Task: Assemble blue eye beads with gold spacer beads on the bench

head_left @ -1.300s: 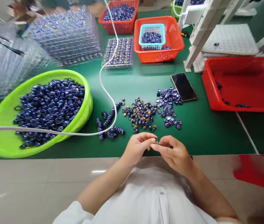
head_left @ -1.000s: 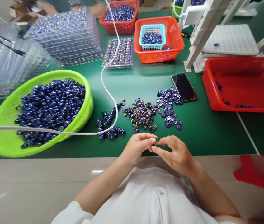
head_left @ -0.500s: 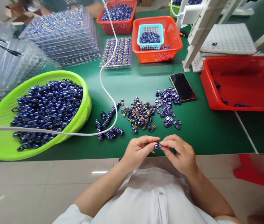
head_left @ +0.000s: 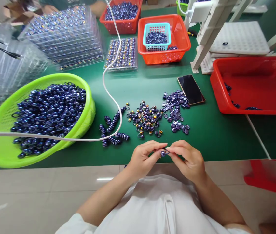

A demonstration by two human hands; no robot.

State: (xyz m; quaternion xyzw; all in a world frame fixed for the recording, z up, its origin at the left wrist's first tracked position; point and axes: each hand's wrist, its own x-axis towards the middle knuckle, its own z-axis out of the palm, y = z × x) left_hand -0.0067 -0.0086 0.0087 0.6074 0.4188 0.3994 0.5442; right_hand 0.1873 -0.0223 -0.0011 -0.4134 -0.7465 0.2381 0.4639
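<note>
- Green worktable (head_left: 216,139) in a workroom.
- Left hand (head_left: 144,158) and right hand (head_left: 188,159) together pinch one shiny dark looped bead (head_left: 162,153) over the table's near edge; it looks mid-work.
- Just beyond: loose gold-and-dark beads (head_left: 149,119), dark discs (head_left: 175,100) and rows of rings (head_left: 115,122), seemingly waiting.
- Farther: heaped lime basket (head_left: 90,107), probably also left; filled clear tray (head_left: 122,69), apparently done.
</note>
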